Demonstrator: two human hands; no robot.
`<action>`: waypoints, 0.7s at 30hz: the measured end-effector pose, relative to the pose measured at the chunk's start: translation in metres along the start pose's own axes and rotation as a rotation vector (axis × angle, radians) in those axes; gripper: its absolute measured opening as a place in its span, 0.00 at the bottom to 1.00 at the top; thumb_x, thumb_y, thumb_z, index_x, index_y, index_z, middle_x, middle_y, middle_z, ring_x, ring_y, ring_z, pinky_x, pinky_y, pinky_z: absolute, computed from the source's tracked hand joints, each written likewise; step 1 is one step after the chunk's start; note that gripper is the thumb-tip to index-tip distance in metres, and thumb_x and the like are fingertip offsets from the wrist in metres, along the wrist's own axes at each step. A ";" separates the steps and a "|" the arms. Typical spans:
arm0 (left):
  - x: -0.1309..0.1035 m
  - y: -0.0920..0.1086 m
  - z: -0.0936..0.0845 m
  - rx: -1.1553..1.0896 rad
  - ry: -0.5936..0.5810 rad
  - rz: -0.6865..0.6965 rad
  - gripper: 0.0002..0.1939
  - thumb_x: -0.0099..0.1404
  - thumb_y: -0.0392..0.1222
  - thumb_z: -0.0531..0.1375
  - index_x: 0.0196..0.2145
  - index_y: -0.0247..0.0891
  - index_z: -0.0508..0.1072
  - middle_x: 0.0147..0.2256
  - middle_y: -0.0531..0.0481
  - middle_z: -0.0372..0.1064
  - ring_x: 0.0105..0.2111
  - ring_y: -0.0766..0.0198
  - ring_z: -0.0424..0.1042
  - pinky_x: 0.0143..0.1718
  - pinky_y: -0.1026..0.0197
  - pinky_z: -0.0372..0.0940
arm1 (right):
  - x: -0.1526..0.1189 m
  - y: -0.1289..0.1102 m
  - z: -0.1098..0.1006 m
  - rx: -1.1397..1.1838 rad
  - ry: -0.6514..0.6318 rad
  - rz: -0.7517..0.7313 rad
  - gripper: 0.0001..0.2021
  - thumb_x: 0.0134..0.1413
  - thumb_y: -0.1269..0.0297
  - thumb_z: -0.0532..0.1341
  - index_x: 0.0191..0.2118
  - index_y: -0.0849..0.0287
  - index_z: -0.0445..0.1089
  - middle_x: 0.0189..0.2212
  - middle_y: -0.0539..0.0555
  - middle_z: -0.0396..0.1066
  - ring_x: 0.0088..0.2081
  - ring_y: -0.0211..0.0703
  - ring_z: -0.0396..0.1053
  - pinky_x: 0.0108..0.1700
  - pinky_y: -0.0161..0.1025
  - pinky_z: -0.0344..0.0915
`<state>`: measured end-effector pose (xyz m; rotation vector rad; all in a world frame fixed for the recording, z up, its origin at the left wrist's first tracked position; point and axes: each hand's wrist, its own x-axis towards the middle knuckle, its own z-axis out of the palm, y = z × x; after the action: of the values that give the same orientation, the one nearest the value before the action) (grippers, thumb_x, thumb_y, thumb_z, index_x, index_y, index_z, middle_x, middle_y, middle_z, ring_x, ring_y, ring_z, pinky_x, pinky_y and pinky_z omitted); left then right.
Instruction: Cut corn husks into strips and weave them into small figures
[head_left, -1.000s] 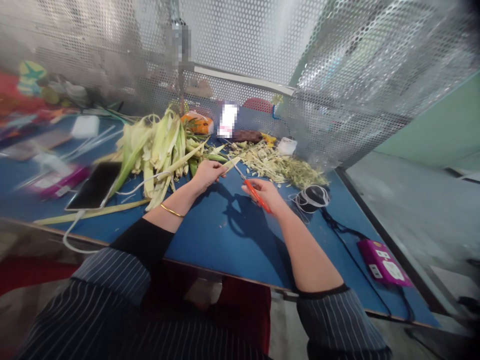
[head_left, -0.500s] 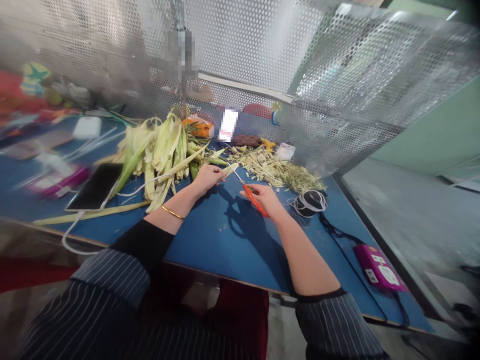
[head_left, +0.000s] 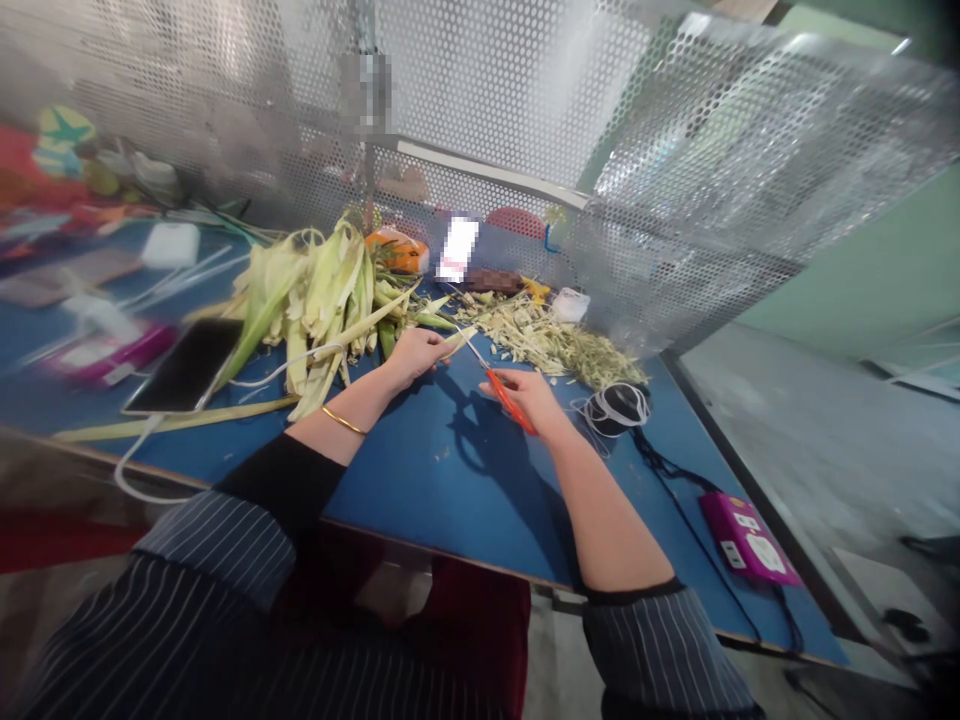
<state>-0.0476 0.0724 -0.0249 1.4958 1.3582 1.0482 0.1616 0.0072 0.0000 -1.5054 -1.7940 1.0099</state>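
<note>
Between the closed fingers of my left hand [head_left: 415, 357] is a strip of pale green corn husk [head_left: 460, 341], its free end pointing right. My right hand [head_left: 525, 396] grips a pair of scissors with orange handles [head_left: 510, 398]. The metal blades reach up and left to the husk strip; whether they touch it I cannot tell. Left of my left hand lies a big heap of corn husks [head_left: 330, 290]. Beyond my hands spreads a pile of small cut husk pieces [head_left: 555, 335].
A phone with a white cable [head_left: 186, 365] lies at the left. Right of my hand stands a black spool wound with white cord [head_left: 617, 408]. A purple power strip [head_left: 750, 535] with black cables sits near the right edge. Behind rises a perforated metal screen [head_left: 502, 90].
The view has shifted slightly, moving the phone and the power strip a little left in the picture. Both hands keep the same hold on the husk strip and the scissors.
</note>
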 end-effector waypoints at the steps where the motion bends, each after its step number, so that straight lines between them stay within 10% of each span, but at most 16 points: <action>1: 0.000 -0.001 0.000 0.005 -0.001 0.004 0.11 0.58 0.44 0.62 0.25 0.34 0.77 0.24 0.45 0.74 0.15 0.73 0.59 0.19 0.65 0.55 | 0.000 0.000 0.000 0.001 -0.001 0.001 0.26 0.41 0.43 0.65 0.40 0.60 0.75 0.19 0.46 0.58 0.20 0.33 0.54 0.23 0.34 0.53; 15: -0.002 0.026 -0.029 -0.170 0.137 -0.090 0.11 0.62 0.42 0.59 0.25 0.33 0.73 0.28 0.45 0.73 0.19 0.72 0.63 0.19 0.66 0.54 | 0.015 0.020 0.001 -0.052 0.264 0.069 0.26 0.46 0.45 0.61 0.44 0.63 0.73 0.22 0.49 0.67 0.21 0.35 0.59 0.24 0.35 0.59; 21: -0.001 0.034 -0.044 -0.425 0.265 -0.171 0.06 0.63 0.41 0.58 0.31 0.36 0.72 0.33 0.46 0.74 0.27 0.69 0.70 0.28 0.65 0.62 | 0.010 0.011 0.009 -0.340 0.037 -0.031 0.20 0.47 0.57 0.63 0.48 0.57 0.74 0.31 0.53 0.74 0.28 0.39 0.67 0.33 0.36 0.63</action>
<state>-0.0798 0.0715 0.0209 0.9389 1.3104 1.3574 0.1577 0.0163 -0.0143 -1.6745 -2.0307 0.6802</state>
